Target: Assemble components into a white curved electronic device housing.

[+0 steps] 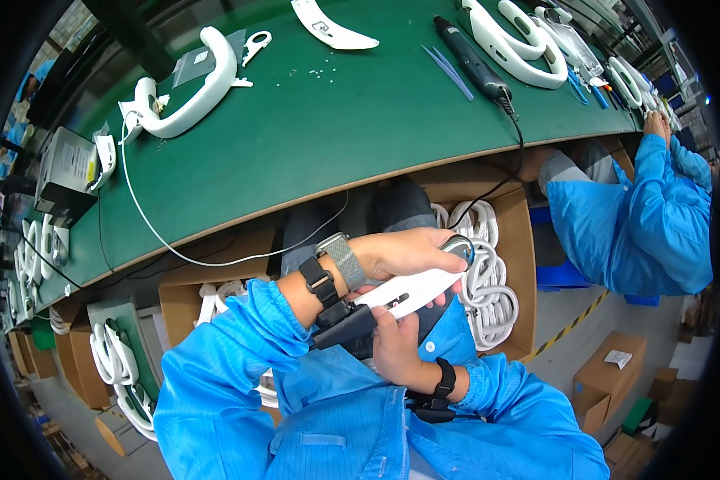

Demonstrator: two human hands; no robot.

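Above my lap I hold a long white plastic casing (420, 290) with a dark slot on its face and a dark, shiny rounded piece (458, 248) at its far end. My left hand (412, 254) is closed over its upper side, thumb near that rounded end. From below, my right hand (396, 346) pinches the casing's near edge by the slot. A black part (348, 326) lies at its near-left end, next to my left wrist; whether the two are joined, I cannot tell.
On the green table (312, 136) lie a white curved handle (192, 112) with a cable, a curved white cover (332, 28), a black electric screwdriver (468, 60) and blue tweezers (448, 72). Beside my legs, a cardboard box (522, 280) holds white looped parts. A co-worker (616, 216) sits at right.
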